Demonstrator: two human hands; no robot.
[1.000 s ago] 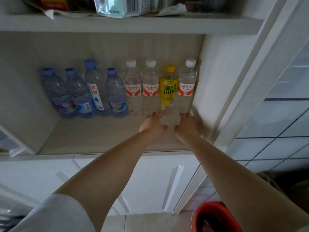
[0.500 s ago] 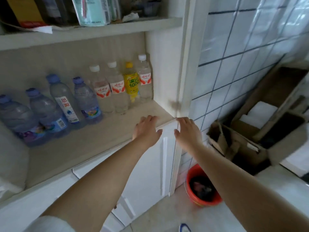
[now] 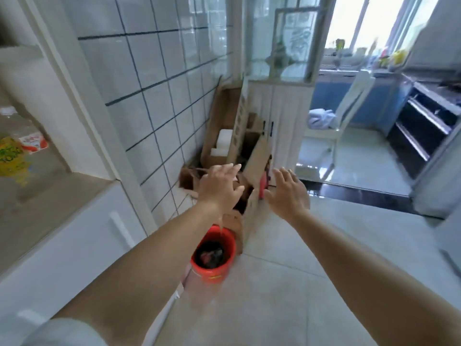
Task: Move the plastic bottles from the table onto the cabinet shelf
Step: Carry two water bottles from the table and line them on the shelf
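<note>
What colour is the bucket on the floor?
The bucket is red-orange, with dark stuff inside. The head view, the only one, shows it below the left hand.

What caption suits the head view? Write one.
Both empty hands, left and right, reach out above the red bucket.

Two plastic bottles visible at far left edge, upright on the beige cabinet shelf (image 3: 62, 196): a yellow-labelled plastic bottle (image 3: 11, 158), partly cut off by the frame, and just beside it a clear plastic bottle with a red-and-white label (image 3: 30, 138). Both blurred; caps not discernible.
</note>
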